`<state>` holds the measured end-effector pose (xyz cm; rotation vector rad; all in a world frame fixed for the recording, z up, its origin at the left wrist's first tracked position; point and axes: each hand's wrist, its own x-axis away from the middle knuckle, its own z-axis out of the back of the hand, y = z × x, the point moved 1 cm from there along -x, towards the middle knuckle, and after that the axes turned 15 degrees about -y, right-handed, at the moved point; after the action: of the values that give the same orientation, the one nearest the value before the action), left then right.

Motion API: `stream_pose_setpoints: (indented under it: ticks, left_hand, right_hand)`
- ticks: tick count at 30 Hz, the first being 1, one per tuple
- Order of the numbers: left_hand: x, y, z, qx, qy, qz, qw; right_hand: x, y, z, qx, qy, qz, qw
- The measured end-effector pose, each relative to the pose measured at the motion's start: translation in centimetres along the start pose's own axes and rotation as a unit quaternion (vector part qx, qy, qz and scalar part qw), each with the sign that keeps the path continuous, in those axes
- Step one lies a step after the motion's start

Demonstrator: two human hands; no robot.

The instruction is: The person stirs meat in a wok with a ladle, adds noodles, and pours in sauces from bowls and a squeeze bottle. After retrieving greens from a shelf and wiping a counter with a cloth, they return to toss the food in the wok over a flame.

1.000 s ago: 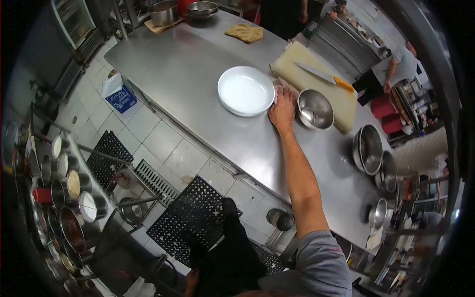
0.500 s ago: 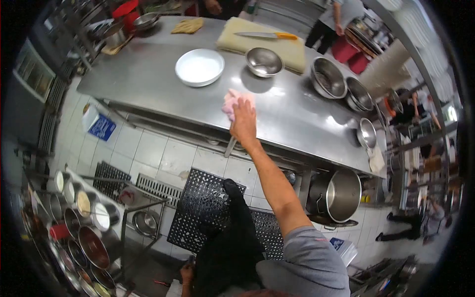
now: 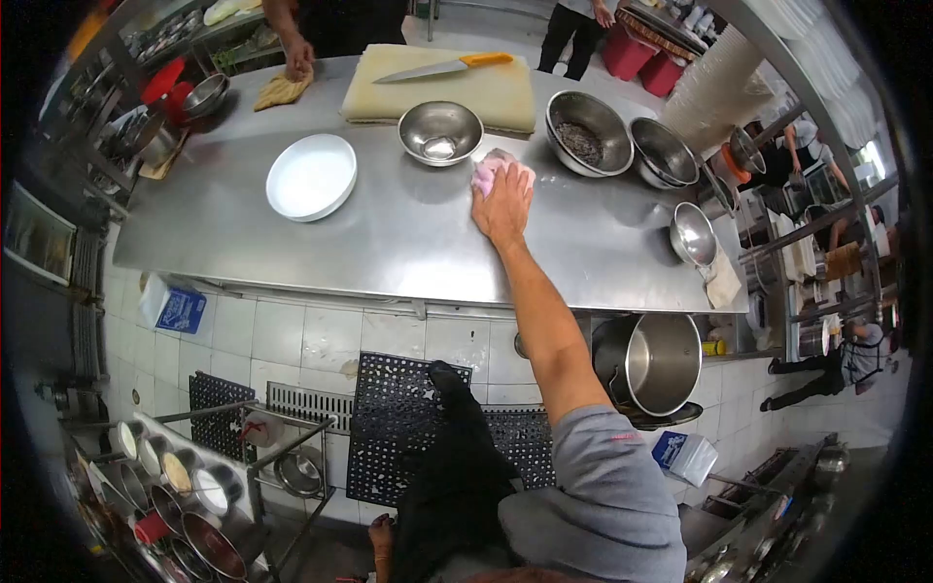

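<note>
The right hand (image 3: 502, 202) lies flat with fingers spread, pressing a pink cloth (image 3: 486, 175) on the steel table (image 3: 389, 243). The cloth is just beside the small steel bowl (image 3: 440, 132), at its four o'clock. The left hand (image 3: 381, 534) hangs low, and its fingers cannot be made out.

The steel table (image 3: 408, 238) bears a white plate (image 3: 311, 177), cutting board (image 3: 491, 97), steel bowls (image 3: 440, 132) and a pink cloth (image 3: 484, 178).

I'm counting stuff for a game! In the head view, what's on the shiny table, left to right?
Crumpled yellow cloth → round white plate → small steel bowl → pink cloth under the right hand → big steel bowl with dark bits → empty steel bowl.
</note>
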<state>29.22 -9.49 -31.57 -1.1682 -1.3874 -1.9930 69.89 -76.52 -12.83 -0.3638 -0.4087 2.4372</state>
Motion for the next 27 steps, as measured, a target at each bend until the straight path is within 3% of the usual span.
stream_pose_setpoints:
  ticks: [1, 4, 5, 7, 8, 11, 13, 15, 17, 19, 21, 23, 25, 27]
  left_hand:
    - [-0.5, -0.3, 0.0, -0.011, -0.012, -0.011, 1.0]
    - [1.9, 7.2, -2.9, -0.061, -0.011, 0.03, 0.998]
    - [1.8, 7.5, -3.2, -0.066, -0.019, 0.033, 0.997]
    - [1.2, 8.4, -3.6, -0.112, -0.051, -0.022, 0.992]
    - [0.3, 8.1, -3.3, -0.119, -0.06, -0.022, 0.991]
    - [-2.2, 8.3, -3.4, -0.221, -0.104, -0.002, 0.97]
    - [-2.2, 10.4, -3.7, -0.121, -0.149, -0.026, 0.981]
    - [-5.4, 7.9, -2.8, -0.127, -0.194, -0.105, 0.967]
    - [-6.0, 9.4, -2.2, -0.131, -0.173, -0.07, 0.974]
    - [-8.6, 7.3, -0.9, -0.105, -0.199, -0.204, 0.953]
    - [-7.5, 10.1, -0.9, -0.005, -0.125, -0.048, 0.991]
    - [-6.8, 10.6, -0.4, 0.003, -0.148, -0.068, 0.987]
    - [-3.8, 13.7, -0.4, -0.065, -0.136, -0.02, 0.988]
    - [-2.8, 12.1, 1.1, -0.025, -0.135, 0.007, 0.991]
  right_hand:
    - [-1.3, 0.9, 0.2, 0.003, -0.002, -0.005, 1.0]
    - [-5.1, 3.9, 1.1, 0.053, 0.009, 0.003, 0.999]
    - [-5.7, 4.8, 1.6, 0.06, 0.008, -0.005, 0.998]
    - [-6.6, 5.9, 2.5, 0.004, -0.023, 0.074, 0.997]
    - [-6.8, 8.0, -0.2, 0.072, 0.035, 0.082, 0.993]
    - [-2.9, 9.2, 2.7, 0.05, -0.004, 0.083, 0.995]
    - [-0.4, 10.3, 5.4, 0.059, -0.048, 0.049, 0.996]
    - [1.2, 12.4, 6.8, 0.065, -0.089, -0.022, 0.994]
    - [1.7, 16.0, 6.6, 0.079, -0.045, -0.053, 0.994]
    - [3.1, 19.1, 7.1, 0.09, -0.005, -0.081, 0.993]
    - [5.1, 21.0, 9.0, 0.096, -0.008, -0.134, 0.986]
    - [7.6, 23.5, 10.0, 0.09, -0.011, -0.146, 0.985]
    - [10.3, 27.0, 9.3, 0.067, 0.078, -0.105, 0.989]
    - [13.3, 24.8, 13.6, 0.053, -0.011, -0.249, 0.967]
